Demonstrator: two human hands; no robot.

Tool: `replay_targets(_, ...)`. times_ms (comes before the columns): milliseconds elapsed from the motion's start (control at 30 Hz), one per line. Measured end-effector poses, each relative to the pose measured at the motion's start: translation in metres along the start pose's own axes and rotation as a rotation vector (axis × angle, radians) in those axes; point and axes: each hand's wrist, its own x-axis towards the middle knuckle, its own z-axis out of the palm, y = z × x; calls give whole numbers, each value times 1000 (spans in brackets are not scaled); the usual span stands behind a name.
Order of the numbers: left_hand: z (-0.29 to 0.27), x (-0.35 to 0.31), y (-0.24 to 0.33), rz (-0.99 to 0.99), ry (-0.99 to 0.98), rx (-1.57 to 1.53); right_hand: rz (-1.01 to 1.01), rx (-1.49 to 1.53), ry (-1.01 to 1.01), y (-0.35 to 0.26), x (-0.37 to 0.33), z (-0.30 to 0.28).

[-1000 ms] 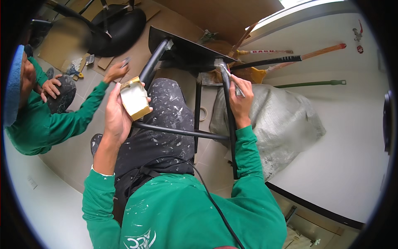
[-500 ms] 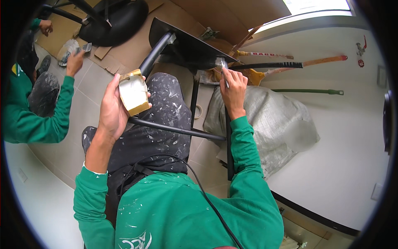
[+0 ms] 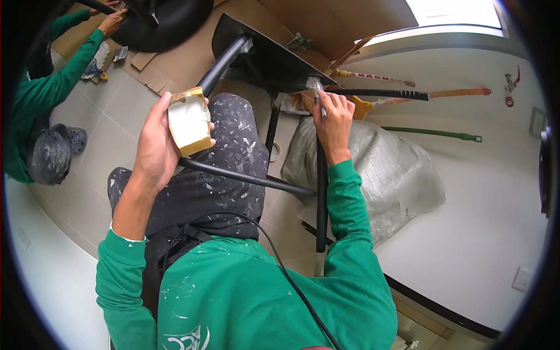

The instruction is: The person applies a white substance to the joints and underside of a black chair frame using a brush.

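Note:
My left hand (image 3: 156,143) is closed round a small yellow-edged container (image 3: 192,147) with a white inside, its open side facing me. An upturned black chair (image 3: 256,52) lies tilted before me, its legs running past my knees. My right hand (image 3: 334,125) pinches a slim brush-like tool (image 3: 323,111) near the joint where one black leg (image 3: 321,192) meets the seat. The tool's tip is at a pale grey patch (image 3: 314,83) on that joint; fingers hide much of its handle.
Another person's hands (image 3: 114,20) touch a round black seat (image 3: 169,26) at the far left. A yellow-handled scraper (image 3: 100,73) lies on the tiles. Cardboard (image 3: 163,67) covers the floor ahead. A grey woven sack (image 3: 396,175) and long-handled tools (image 3: 420,93) are on the right.
The other person's arms have moved forward to the round seat, leaving the scraper in view on the floor. My right hand has shifted slightly right and down; my left hand is nearly still.

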Motion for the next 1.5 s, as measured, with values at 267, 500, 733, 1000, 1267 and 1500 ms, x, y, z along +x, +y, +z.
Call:
replay_targets(267, 6, -1, 2, -11, 42, -1, -31, -26, -64, 5, 3, 6)
replay_targets(500, 0, 2, 0, -12, -3, -11, -48, -80, -94, 10, 5, 10)
replay_targets(733, 3, 0, 3, -9, 11, 4, -56, -71, -134, -1, 11, -9)
replay_targets(1000, 8, -1, 3, 8, 40, 18, -100, -54, -104, 13, 9, 8)
replay_targets(1267, 7, -2, 4, -1, 31, 21, -96, -85, -136, 11, 13, 9)
replay_targets(1500, 8, -2, 2, 1, 32, 20, -91, -94, -184, 3, 9, -16)
